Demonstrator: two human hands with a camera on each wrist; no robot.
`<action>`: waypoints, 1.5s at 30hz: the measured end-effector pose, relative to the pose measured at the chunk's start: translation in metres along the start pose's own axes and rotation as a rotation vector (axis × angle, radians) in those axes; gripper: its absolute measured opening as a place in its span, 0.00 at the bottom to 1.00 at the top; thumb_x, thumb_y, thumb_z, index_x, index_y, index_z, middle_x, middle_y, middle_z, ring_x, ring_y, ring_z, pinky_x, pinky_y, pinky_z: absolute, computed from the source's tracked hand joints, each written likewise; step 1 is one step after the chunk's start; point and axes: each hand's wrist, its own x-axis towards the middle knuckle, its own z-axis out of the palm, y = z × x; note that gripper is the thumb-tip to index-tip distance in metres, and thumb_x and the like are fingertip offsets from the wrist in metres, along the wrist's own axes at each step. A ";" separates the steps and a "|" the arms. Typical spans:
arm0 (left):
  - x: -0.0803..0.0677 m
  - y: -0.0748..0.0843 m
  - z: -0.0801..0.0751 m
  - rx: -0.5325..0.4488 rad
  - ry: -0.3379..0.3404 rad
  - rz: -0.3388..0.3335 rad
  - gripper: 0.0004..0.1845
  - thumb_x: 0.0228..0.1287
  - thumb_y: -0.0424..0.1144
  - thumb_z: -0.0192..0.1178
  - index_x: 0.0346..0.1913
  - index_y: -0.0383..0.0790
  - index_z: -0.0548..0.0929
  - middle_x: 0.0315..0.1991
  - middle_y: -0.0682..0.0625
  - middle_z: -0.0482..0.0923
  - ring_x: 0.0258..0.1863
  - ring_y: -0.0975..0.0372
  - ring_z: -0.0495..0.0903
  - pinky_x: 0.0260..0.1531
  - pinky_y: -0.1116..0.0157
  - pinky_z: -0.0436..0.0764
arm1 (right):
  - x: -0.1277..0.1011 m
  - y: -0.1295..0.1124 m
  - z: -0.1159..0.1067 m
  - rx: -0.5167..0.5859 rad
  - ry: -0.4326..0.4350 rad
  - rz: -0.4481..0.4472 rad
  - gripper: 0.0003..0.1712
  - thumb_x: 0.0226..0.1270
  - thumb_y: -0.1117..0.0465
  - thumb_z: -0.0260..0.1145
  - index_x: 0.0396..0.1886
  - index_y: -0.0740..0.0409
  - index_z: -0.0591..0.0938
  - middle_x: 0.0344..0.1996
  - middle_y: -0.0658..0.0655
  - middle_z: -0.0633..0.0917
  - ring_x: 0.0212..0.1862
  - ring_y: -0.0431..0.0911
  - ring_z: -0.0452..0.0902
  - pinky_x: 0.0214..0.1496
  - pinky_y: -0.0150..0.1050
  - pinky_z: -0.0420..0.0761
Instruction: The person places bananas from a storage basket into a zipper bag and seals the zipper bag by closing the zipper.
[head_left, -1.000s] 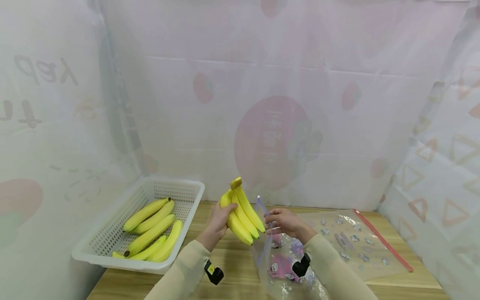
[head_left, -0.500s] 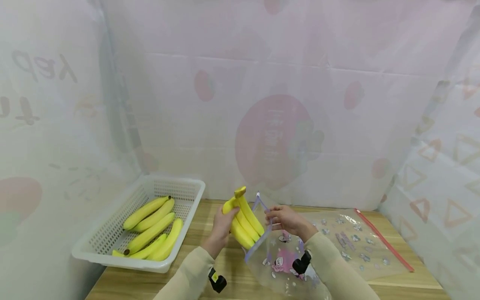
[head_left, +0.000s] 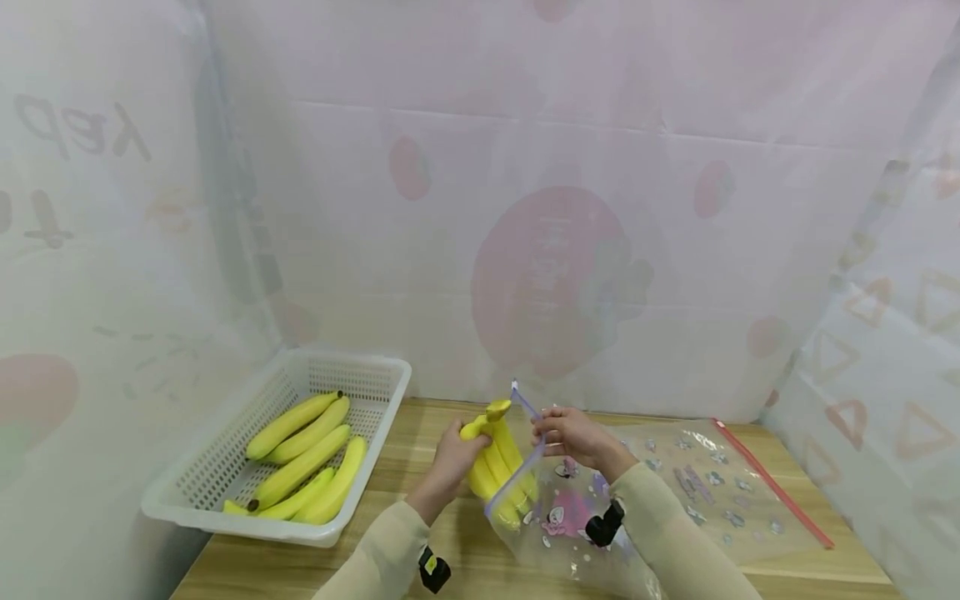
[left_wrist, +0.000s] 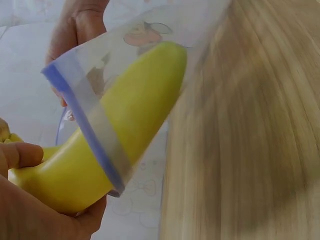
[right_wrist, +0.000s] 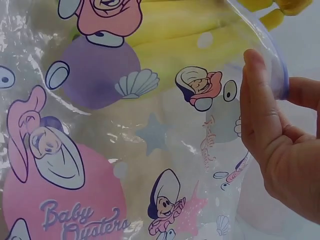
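Gripping bananas [head_left: 492,463], the left hand [head_left: 453,458] holds them partly inside a bag [head_left: 564,510].

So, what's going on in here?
A person's left grip holds a bunch of bananas partly inside a clear bag: the tips are in, the stem is outside. The right grip holds the bag's purple edge, its mouth open. More bananas lie in a basket on the left; another bag, red-edged, lies on the table to the right.

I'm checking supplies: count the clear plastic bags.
2: a purple-edged clear plastic bag in the right hand; a red-edged clear plastic bag flat on the brown wooden table. Others could be hidden.
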 end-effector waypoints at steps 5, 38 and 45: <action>-0.003 -0.004 0.000 0.091 -0.019 0.060 0.23 0.59 0.30 0.58 0.58 0.34 0.68 0.46 0.38 0.74 0.38 0.53 0.78 0.34 0.58 0.82 | 0.000 -0.002 0.000 0.012 0.007 -0.003 0.07 0.71 0.66 0.54 0.43 0.66 0.74 0.36 0.61 0.78 0.37 0.48 0.80 0.37 0.38 0.83; -0.013 -0.011 0.000 0.331 -0.335 0.120 0.33 0.61 0.40 0.62 0.66 0.36 0.61 0.49 0.35 0.73 0.43 0.49 0.77 0.36 0.53 0.81 | 0.001 -0.012 0.002 0.018 0.026 -0.022 0.11 0.71 0.66 0.55 0.45 0.71 0.74 0.36 0.60 0.78 0.37 0.47 0.81 0.37 0.37 0.83; -0.010 -0.010 -0.001 0.336 -0.339 0.155 0.27 0.58 0.39 0.66 0.58 0.33 0.70 0.50 0.38 0.73 0.47 0.47 0.76 0.37 0.53 0.81 | -0.001 -0.013 0.003 0.011 0.014 -0.013 0.14 0.72 0.66 0.54 0.49 0.74 0.72 0.37 0.63 0.79 0.36 0.47 0.81 0.37 0.38 0.83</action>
